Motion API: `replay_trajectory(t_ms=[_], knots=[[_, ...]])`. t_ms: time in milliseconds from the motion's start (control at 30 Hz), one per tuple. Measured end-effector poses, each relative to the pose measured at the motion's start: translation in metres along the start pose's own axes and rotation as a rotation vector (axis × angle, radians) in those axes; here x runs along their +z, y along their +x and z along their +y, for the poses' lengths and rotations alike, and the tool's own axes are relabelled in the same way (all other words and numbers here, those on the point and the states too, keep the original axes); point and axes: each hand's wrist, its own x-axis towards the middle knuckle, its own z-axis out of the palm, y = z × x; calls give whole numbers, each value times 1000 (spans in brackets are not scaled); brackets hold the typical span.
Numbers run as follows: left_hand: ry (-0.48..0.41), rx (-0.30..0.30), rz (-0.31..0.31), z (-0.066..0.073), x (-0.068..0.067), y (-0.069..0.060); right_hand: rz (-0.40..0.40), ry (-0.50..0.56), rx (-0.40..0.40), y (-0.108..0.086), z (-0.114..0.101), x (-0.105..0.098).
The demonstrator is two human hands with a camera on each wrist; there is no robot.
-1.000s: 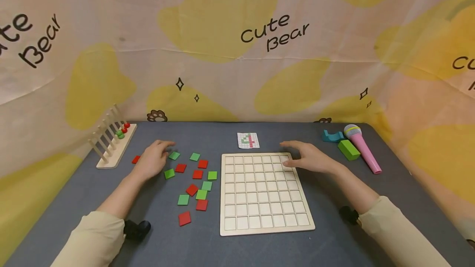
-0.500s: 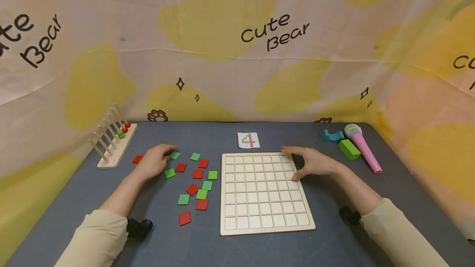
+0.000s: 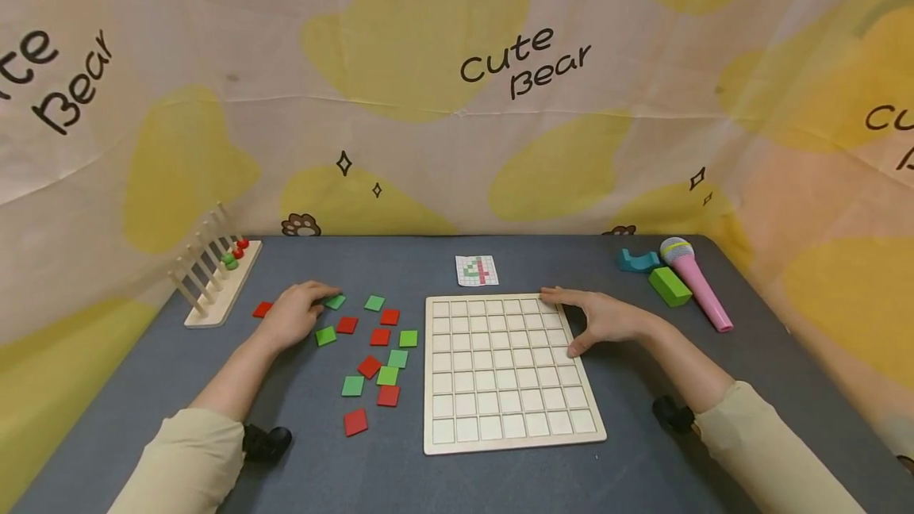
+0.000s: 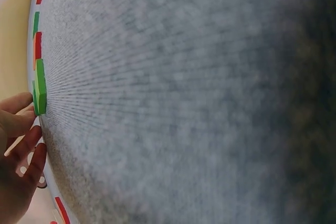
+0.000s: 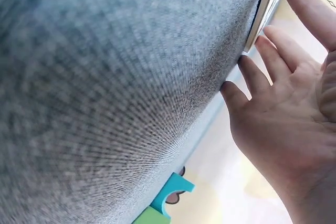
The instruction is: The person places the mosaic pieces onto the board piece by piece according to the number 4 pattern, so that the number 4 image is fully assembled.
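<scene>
In the head view my left hand (image 3: 291,314) rests low over the table. Its fingertips are at a small green tile (image 3: 334,302), and whether they press it is hard to tell. The left wrist view has the fingers (image 4: 32,162) loosely bent, with a green tile (image 4: 40,87) by the fingertips. My right hand (image 3: 608,320) spans the upper right corner of a pale wooden grid board (image 3: 505,379). Its thumb touches the right edge and its fingers reach the far edge. The right wrist view shows these fingers (image 5: 275,59) mostly straight beside the board's edge (image 5: 258,24).
Several red tiles (image 3: 355,422) and green tiles (image 3: 353,385) lie left of the board. A patterned card (image 3: 476,270) sits behind it. At far left stands a peg rack (image 3: 228,285) with beads. A pink microphone (image 3: 703,292), green block (image 3: 670,286) and teal piece (image 3: 639,261) lie right.
My right thumb has slid down and outward to the board's right edge, while its fingers settled at the far corner. My left fingers have lowered slightly toward the green tile.
</scene>
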Motion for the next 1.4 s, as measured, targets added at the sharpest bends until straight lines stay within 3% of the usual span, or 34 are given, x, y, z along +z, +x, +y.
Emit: replay_trajectory(t_ms=[633, 900, 1200, 1400], knots=[[15, -30, 15, 2, 0, 1, -9, -38, 26, 2, 2, -1], [8, -119, 30, 4, 0, 2, -6, -37, 35, 2, 1, -1], [-68, -194, 106, 4, 4, 1, -5, -22, 33, 1, -2, 1], [-117, -204, 172, 12, 5, 6, -2, -25, 48, 1, -1, 1]])
